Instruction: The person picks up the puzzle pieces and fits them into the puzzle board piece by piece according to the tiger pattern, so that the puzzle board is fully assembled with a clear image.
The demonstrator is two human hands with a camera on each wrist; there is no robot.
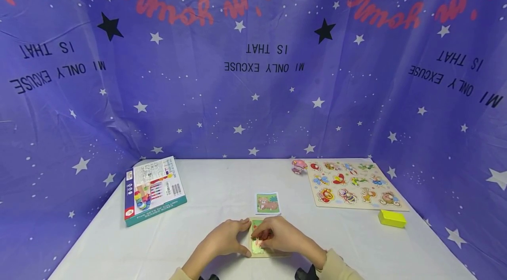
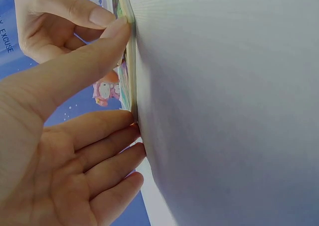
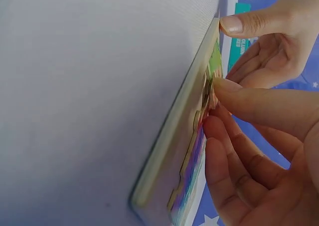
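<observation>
A small wooden jigsaw board (image 1: pixel 273 255) lies flat near the table's front edge, with several colourful picture pieces in it. Along its left side my left hand (image 1: pixel 226 238) touches the edge, thumb at the near corner and straight fingertips at the far one. Over the board's middle, my right hand (image 1: pixel 288 235) pinches a puzzle piece (image 3: pixel 213 97) between thumb and fingers; whether it is fully seated cannot be told. The hand covers much of the board in the head view. Just beyond the board lies a picture card (image 1: pixel 267 203) showing brown animals on green.
At the left stands a flat bead-toy box (image 1: pixel 155 189). A wooden insect peg puzzle (image 1: pixel 356 185) lies at the right, a pink toy figure (image 1: pixel 299 166) beside its far left corner. Nearer is a yellow block (image 1: pixel 392 219). A purple star-printed curtain (image 1: pixel 253 112) surrounds the table (image 1: pixel 214 183).
</observation>
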